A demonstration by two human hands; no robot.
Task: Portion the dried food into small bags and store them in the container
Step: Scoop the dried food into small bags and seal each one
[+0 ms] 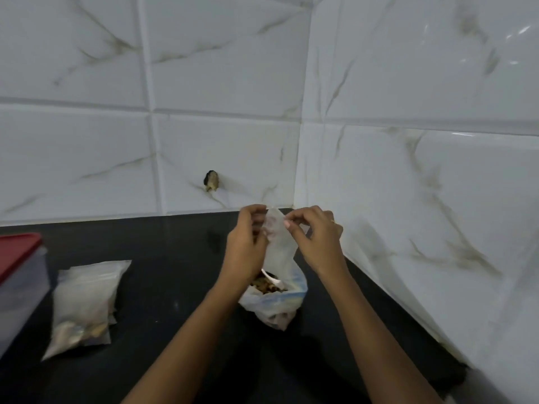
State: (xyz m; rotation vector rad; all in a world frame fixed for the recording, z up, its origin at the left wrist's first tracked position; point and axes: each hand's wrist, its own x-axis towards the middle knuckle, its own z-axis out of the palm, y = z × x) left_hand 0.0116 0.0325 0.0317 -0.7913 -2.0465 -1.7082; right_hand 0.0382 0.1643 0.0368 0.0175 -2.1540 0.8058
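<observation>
At centre frame, above the black countertop (pixel 163 258), your left hand (pixel 248 243) and right hand (pixel 319 237) both hold one small clear bag (pixel 278 246). Your left fingers are curled round the bag's left top edge. Your right thumb and forefinger pinch its right top edge. The bag hangs upright between the two hands; whether its mouth is parted cannot be told.

Directly below it in the frame, the large plastic bag (pixel 274 301) stands open on the countertop with brown dried food (pixel 262 285) inside. A white spoon (pixel 272 279) rests in that food.

At lower left of the frame, filled small bags (pixel 84 304) lie flat on the countertop, well apart from your hands. At the left edge, the container (pixel 20 290) sits near them with its red lid (pixel 17 249) on top. White marbled wall tiles (pixel 408 199) fill the upper frame and meet in a corner behind your hands.
</observation>
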